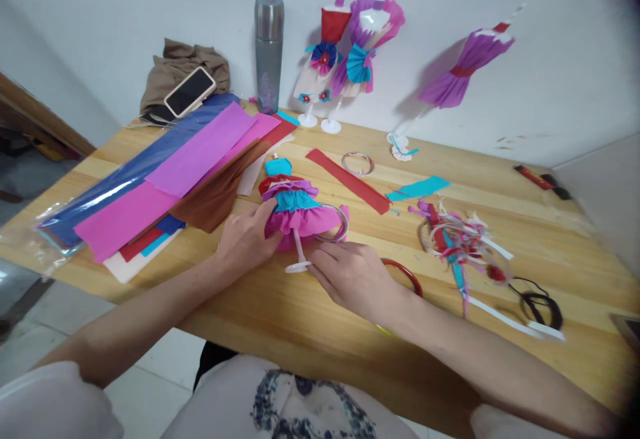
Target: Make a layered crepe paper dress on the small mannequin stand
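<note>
So our table (240, 312) is pretty crowded: coloured paper (200, 149) heaped on the left, three dresses (467, 69) along the back beside a flask (269, 59), and a tangle of scraps (453, 239) off to the right. What we're busy with is the small ruffled doll dress (295, 200), leaning away from us near our edge, between our hands. Our right hand (355, 276) is down low, just below a silvery ring (344, 224) and right by the white base (298, 267); honestly, we can't tell if it's gripping anything. Our left hand (247, 229) looks clamped on the side of the skirt (300, 221). Our read: this is the skirt-shaping step. The next move probably calls for a light pinch and a steady base, since thin paper likely creases easily.
</note>
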`<act>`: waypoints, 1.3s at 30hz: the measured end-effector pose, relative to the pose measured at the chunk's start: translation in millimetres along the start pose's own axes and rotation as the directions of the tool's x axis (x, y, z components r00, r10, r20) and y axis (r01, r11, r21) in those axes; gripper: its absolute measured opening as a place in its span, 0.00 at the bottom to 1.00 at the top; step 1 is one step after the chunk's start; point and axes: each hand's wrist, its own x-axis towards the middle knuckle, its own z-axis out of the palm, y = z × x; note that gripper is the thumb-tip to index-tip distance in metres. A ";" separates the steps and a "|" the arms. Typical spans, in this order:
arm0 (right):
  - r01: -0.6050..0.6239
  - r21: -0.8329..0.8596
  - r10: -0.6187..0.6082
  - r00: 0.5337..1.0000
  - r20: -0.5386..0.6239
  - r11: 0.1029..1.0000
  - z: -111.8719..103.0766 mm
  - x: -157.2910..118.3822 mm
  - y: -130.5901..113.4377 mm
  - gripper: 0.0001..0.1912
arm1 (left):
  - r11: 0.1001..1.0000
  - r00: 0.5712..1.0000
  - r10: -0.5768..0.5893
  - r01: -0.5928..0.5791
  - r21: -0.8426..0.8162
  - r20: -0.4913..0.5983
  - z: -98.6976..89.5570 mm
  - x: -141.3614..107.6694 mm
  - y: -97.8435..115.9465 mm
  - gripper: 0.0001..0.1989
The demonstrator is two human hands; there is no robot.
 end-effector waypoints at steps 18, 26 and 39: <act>0.046 -0.041 -0.053 0.983 -0.176 0.998 13.4 5.3 8.1 0.14 | 0.982 0.989 0.140 -0.144 0.121 0.038 -8.9 -6.6 -2.7 0.18; 0.096 -0.093 -0.120 0.944 -0.308 0.991 20.1 10.5 17.6 0.16 | 0.963 0.958 0.259 -0.246 0.110 -0.121 -27.2 -20.6 -1.9 0.15; 0.132 -0.325 -0.288 0.816 -0.501 0.937 45.4 50.1 38.7 0.17 | 0.713 0.941 -0.168 0.321 -0.624 0.292 10.0 27.2 -10.7 0.09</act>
